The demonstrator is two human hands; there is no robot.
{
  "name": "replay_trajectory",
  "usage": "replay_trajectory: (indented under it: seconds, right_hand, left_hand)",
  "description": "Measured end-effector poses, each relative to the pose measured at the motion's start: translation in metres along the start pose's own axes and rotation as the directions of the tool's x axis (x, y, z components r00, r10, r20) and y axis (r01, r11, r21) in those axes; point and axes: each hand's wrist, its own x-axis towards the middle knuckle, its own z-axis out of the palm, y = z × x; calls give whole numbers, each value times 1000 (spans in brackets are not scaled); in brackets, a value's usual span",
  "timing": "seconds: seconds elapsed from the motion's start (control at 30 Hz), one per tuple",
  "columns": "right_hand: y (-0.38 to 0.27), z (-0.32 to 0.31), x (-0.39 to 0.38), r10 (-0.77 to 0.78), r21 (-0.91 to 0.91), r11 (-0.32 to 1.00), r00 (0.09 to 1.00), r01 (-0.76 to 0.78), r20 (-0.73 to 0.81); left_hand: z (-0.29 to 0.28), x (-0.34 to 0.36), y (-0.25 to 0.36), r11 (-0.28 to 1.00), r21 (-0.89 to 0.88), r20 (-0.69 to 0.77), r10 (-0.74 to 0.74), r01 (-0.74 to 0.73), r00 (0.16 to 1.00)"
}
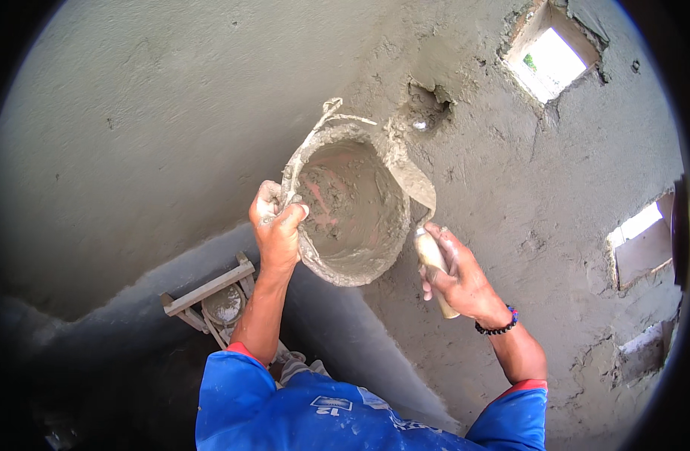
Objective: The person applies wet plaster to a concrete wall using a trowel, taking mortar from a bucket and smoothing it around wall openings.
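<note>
Our left fingers (273, 218) clamp the rim of the mortar bucket (352, 210) at frame centre; our right hand (457, 274) grips the trowel (420, 195), blade dipped inside. We judge we're loading mortar; next needs a steady lift toward the plastered wall (525, 195).

Mortar bucket (352, 210) and trowel (424, 218) against plastered wall (172, 113)

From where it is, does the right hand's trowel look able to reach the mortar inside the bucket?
Probably yes: the trowel in the right hand lies at the bucket rim, whose open mouth is tilted toward it by the left hand; nothing blocks.
</note>
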Motion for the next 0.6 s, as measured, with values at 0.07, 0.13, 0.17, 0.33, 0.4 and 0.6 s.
replay_trajectory:
  seconds: [0.07, 0.13, 0.17, 0.33, 0.4, 0.6]
  right_hand:
    - [-17, -8, 7, 44, 24, 999, 997, -43, -56]
    - [-30, -15, 18, 31, -5, 999, 997, -32, -69]
    - [-39, -17, 25, 72, 35, 997, 991, -68, -116]
    - [-62, -40, 59, 162, 195, 974, 958, -117, -235]
    - [-67, -47, 71, 165, 218, 969, 965, -119, -203]
    - [-89, -67, 73, 146, 528, 849, 973, -30, -180]
  left_hand:
    - [-2, 2, -7, 1000, -19, -7, 14, -14, 1000]
    - [-7, 3, -8, 999, -29, -4, 17, -17, 1000]
    - [-10, 3, -10, 1000, -13, -14, 17, -17, 1000]
    - [-12, 1, -16, 999, -35, -54, 6, -8, 998]
    - [-14, 1, -18, 1000, -29, -48, 7, -8, 999]
    - [-12, -3, -17, 1000, 0, -32, 11, -11, 999]
